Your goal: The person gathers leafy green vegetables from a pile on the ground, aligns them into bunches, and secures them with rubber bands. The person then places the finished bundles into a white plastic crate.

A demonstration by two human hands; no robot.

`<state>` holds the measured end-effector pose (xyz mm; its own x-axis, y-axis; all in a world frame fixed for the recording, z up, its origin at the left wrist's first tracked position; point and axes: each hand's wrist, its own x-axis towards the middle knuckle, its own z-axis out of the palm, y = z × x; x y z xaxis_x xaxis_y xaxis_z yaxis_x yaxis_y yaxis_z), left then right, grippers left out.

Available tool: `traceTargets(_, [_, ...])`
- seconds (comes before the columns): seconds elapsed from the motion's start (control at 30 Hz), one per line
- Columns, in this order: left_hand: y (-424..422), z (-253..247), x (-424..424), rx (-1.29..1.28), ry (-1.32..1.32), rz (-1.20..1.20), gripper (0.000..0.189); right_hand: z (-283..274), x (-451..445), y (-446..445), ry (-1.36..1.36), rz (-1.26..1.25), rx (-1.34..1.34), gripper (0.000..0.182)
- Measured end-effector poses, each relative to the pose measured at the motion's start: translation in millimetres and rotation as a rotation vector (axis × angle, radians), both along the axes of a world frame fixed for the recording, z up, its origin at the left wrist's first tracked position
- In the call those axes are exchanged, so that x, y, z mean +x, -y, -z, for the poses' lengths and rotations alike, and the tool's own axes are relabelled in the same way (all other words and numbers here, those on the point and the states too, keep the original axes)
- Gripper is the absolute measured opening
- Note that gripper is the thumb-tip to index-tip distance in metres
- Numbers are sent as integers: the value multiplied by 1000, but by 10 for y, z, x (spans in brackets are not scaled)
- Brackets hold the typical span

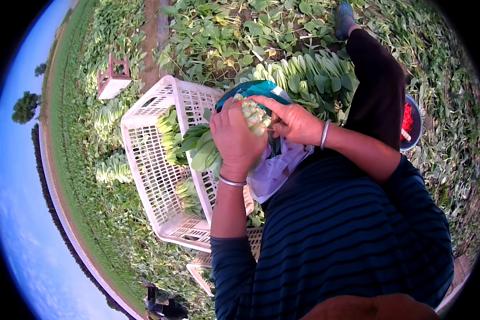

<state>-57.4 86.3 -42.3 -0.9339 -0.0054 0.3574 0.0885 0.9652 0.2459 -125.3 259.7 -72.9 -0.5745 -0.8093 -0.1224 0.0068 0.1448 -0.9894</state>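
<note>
My left hand (pixel 238 140) is closed around a bunch of leafy greens, perhaps bok choy, its pale stem ends (pixel 255 117) facing my right hand and its leaves (pixel 204 149) hanging over the crate's edge. A thin red tie (pixel 260 127) crosses the stems. With finger and thumb, my right hand (pixel 296 122) pinches the tie beside the bunch. Under both hands lie a teal plastic sheet or bag (pixel 260 86) and whitish plastic (pixel 278 168). Left of my hands, a white perforated plastic crate (pixel 200 186) holds several bunches (pixel 170 138).
Cut greens (pixel 304 76) lie in a row beyond my hands. A bowl (pixel 418 134) with red ties (pixel 407 120) stands beyond my right leg. Another crate (pixel 200 276) is below the first. A small stool or frame (pixel 114 78) and a person (pixel 166 306) are farther off.
</note>
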Motion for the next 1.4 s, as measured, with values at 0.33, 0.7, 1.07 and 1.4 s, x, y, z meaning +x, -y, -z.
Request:
traceTargets(0.33, [104,24,-8,171,-7,26,75,94,-370,215,331,-162,-150,97])
traceTargets(0.7, [300,171,34,443,13,32,87,-15,-589,286,339,-310,-31,81])
traceTargets(1.07, [361,148,106,689,24,-23,88,-3,-618,365,543,-304,-13,82])
traceTargets(1.4, [426,237,163,952,-65,-22,90,21,-391,391,761,-169,-119,85])
